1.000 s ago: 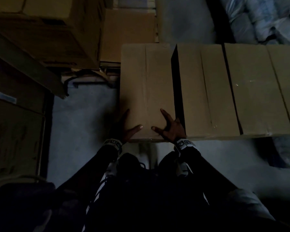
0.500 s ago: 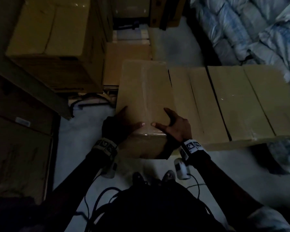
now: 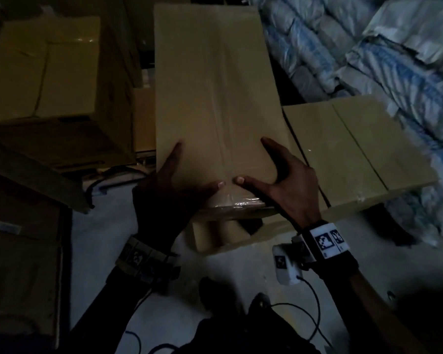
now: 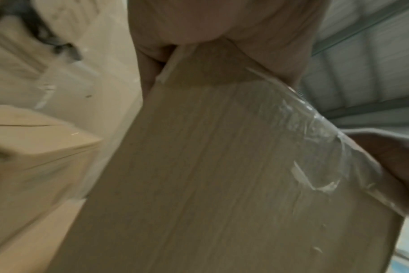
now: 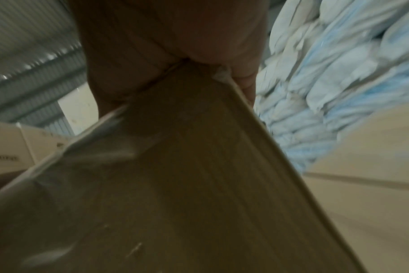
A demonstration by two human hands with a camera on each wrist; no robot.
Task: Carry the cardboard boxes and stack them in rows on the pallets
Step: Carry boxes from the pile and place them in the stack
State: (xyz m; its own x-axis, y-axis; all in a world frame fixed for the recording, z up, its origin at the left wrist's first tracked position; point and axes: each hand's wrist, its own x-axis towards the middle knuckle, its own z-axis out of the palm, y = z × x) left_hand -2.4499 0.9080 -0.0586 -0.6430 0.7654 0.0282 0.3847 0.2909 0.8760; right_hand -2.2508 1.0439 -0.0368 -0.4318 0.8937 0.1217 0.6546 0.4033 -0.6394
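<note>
Both hands are holding one cardboard box [image 3: 215, 98] at its near end. The left hand [image 3: 169, 195] is gripping the near left corner, with the forefinger lying along the left edge of the top face and the thumb stretched across the top toward the middle. The right hand [image 3: 289, 185] is gripping the near right corner in the same way, with its thumb pointing left, so that the two thumb tips are nearly meeting over the strip of clear tape [image 3: 228, 159] which is running down the middle of the box. In both wrist views the palm is pressing on the near top edge of the box; how the other fingers are lying I cannot tell.

The held box is standing higher than the other boxes around it and its far end is reaching away from the person. Just beside it on the right, a row of cardboard boxes [image 3: 356, 154] is lying lower, side by side, and the held box is covering part of the nearest one. Behind this row, white and blue sacks [image 3: 368, 60] are piled high. On the left, bigger cartons [image 3: 49, 72] are standing in stacks. The floor [image 3: 100, 238] below is pale grey, and thin black cables [image 3: 315, 302] are hanging from the wrist cameras.
</note>
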